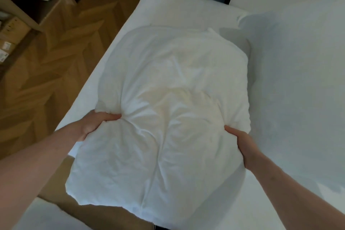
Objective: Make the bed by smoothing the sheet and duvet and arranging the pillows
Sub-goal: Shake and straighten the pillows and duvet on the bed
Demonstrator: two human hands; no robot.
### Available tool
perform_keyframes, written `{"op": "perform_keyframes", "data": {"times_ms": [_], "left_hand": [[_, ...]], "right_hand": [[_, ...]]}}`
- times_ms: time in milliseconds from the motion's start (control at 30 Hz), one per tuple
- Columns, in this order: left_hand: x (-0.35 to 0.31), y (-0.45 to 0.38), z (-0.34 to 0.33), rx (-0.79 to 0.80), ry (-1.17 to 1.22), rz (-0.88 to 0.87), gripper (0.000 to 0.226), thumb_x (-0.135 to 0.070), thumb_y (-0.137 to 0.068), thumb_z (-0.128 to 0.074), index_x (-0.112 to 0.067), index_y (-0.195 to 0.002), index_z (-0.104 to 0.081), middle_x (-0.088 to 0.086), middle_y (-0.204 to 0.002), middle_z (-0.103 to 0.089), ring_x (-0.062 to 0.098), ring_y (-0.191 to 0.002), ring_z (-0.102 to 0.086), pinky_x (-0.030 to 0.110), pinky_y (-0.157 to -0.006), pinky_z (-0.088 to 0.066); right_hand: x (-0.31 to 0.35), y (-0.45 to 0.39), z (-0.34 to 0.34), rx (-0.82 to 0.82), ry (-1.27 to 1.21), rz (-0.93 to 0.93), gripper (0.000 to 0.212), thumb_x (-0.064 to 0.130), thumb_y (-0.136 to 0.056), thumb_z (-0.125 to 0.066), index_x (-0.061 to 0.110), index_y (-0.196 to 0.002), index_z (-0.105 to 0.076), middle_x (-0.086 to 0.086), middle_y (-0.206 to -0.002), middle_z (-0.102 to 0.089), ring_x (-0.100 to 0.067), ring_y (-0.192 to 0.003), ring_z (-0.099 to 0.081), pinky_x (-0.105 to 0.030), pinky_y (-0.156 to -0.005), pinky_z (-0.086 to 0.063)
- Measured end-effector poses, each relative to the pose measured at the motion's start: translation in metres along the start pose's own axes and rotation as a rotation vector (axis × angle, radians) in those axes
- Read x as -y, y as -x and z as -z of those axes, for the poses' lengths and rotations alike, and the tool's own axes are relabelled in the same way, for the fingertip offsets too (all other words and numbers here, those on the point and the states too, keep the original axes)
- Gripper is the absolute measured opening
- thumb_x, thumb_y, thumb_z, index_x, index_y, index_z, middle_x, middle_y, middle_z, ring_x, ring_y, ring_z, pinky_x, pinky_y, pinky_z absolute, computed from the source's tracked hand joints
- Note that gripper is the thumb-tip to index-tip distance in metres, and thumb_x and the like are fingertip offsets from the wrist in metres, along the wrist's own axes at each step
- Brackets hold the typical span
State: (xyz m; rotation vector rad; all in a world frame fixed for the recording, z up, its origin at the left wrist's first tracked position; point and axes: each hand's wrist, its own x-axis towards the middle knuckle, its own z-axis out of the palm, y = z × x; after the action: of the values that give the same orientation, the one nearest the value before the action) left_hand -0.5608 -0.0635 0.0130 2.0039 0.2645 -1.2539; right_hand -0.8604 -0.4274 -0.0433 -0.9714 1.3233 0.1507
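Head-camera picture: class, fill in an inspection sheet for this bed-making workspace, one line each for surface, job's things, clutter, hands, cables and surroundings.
Surface: white mattress under a smooth sheet, bare at the far end.
Job's things: one wrinkled white pillow, held over the bed's left edge; duvet spread to the right.
Clutter: nothing seen on the bed.
Hands: left hand grips the pillow's left side, right hand its right side, thumbs on top.
Cables: nothing seen.
Surroundings: herringbone wooden floor on the left; open wooden shelf unit at top left, contents too blurred to name.
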Motion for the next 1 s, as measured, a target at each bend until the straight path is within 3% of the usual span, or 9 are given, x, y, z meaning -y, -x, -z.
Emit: {"op": "perform_keyframes", "data": {"times_ms": [100, 200, 267, 367, 433, 467, 767, 900, 1000], "left_hand": [[-0.029, 0.072, 0.013, -0.046, 0.039, -0.031, 0.081, -0.042, -0.063, -0.095, -0.016, -0.129, -0.056, 0.004, -0.114, -0.070, 0.024, -0.102, -0.067, 0.044, -0.095, -0.051], [-0.040, 0.131, 0.031, -0.091, 0.014, -0.040, 0.126, -0.057, -0.040, -0.101, -0.024, -0.148, -0.044, -0.001, -0.135, -0.063, 0.026, -0.118, -0.063, 0.051, -0.104, -0.049], [-0.040, 0.170, 0.037, -0.121, 0.002, -0.065, 0.128, -0.061, -0.036, -0.100, -0.024, -0.146, -0.048, -0.002, -0.134, -0.064, 0.025, -0.117, -0.064, 0.050, -0.103, -0.051], [-0.059, 0.263, 0.007, -0.148, -0.057, -0.104, 0.084, -0.060, -0.048, -0.096, -0.023, -0.116, -0.065, -0.005, -0.105, -0.070, 0.012, -0.094, -0.067, 0.033, -0.083, -0.055], [-0.054, 0.315, -0.006, -0.200, -0.034, -0.129, 0.036, -0.030, -0.078, -0.087, -0.024, -0.103, -0.063, 0.001, -0.103, -0.070, 0.013, -0.088, -0.065, 0.034, -0.082, -0.055], [-0.049, 0.340, -0.013, -0.232, -0.042, -0.139, 0.027, -0.021, -0.082, -0.084, -0.023, -0.100, -0.063, 0.008, -0.109, -0.071, 0.017, -0.091, -0.067, 0.034, -0.083, -0.054], [-0.017, 0.534, -0.118, -0.347, 0.117, -0.264, 0.034, -0.032, -0.075, -0.088, -0.035, -0.096, -0.061, -0.009, -0.098, -0.068, 0.016, -0.091, -0.066, 0.033, -0.067, -0.050], [-0.031, 0.573, -0.164, -0.378, 0.125, -0.341, 0.036, -0.030, -0.075, -0.089, -0.034, -0.099, -0.063, -0.010, -0.098, -0.071, 0.014, -0.089, -0.068, 0.035, -0.070, -0.054], [-0.049, 0.585, -0.192, -0.373, 0.064, -0.373, 0.044, -0.037, -0.072, -0.091, -0.028, -0.108, -0.066, -0.008, -0.101, -0.072, 0.017, -0.092, -0.068, 0.043, -0.084, -0.056]], "right_hand": [[0.020, 0.064, 0.008, 0.019, -0.032, 0.005, 0.063, 0.032, -0.070, -0.088, 0.013, -0.127, -0.069, -0.004, -0.112, -0.078, -0.027, -0.101, -0.075, -0.043, -0.091, -0.058], [0.035, 0.134, 0.020, 0.022, -0.054, -0.003, 0.050, 0.022, -0.077, -0.084, 0.012, -0.123, -0.069, -0.005, -0.108, -0.079, -0.028, -0.098, -0.075, -0.039, -0.082, -0.059], [0.039, 0.178, 0.031, 0.014, -0.063, 0.009, 0.049, 0.019, -0.078, -0.084, 0.012, -0.124, -0.069, -0.006, -0.108, -0.078, -0.028, -0.097, -0.075, -0.038, -0.079, -0.059], [0.038, 0.237, 0.060, 0.018, -0.055, 0.020, 0.055, 0.021, -0.073, -0.086, 0.013, -0.125, -0.069, -0.006, -0.108, -0.078, -0.029, -0.098, -0.075, -0.042, -0.083, -0.060], [0.035, 0.275, 0.082, 0.058, -0.034, 0.021, 0.057, 0.022, -0.071, -0.087, 0.014, -0.125, -0.070, -0.006, -0.108, -0.079, -0.031, -0.098, -0.076, -0.050, -0.091, -0.059], [0.035, 0.295, 0.094, 0.073, -0.028, 0.032, 0.054, 0.021, -0.072, -0.086, 0.014, -0.124, -0.071, -0.007, -0.108, -0.079, -0.031, -0.098, -0.076, -0.052, -0.092, -0.058], [0.034, 0.428, 0.224, 0.105, 0.019, 0.150, 0.040, 0.020, -0.077, -0.083, 0.010, -0.115, -0.075, -0.010, -0.105, -0.079, -0.033, -0.097, -0.076, -0.056, -0.094, -0.057], [0.041, 0.466, 0.279, 0.070, -0.001, 0.222, 0.036, 0.020, -0.080, -0.081, 0.010, -0.114, -0.076, -0.011, -0.105, -0.079, -0.033, -0.097, -0.076, -0.055, -0.093, -0.058], [0.048, 0.489, 0.315, -0.009, -0.039, 0.280, 0.038, 0.020, -0.077, -0.083, 0.011, -0.113, -0.076, -0.008, -0.102, -0.080, -0.028, -0.092, -0.077, -0.048, -0.085, -0.060]]}}
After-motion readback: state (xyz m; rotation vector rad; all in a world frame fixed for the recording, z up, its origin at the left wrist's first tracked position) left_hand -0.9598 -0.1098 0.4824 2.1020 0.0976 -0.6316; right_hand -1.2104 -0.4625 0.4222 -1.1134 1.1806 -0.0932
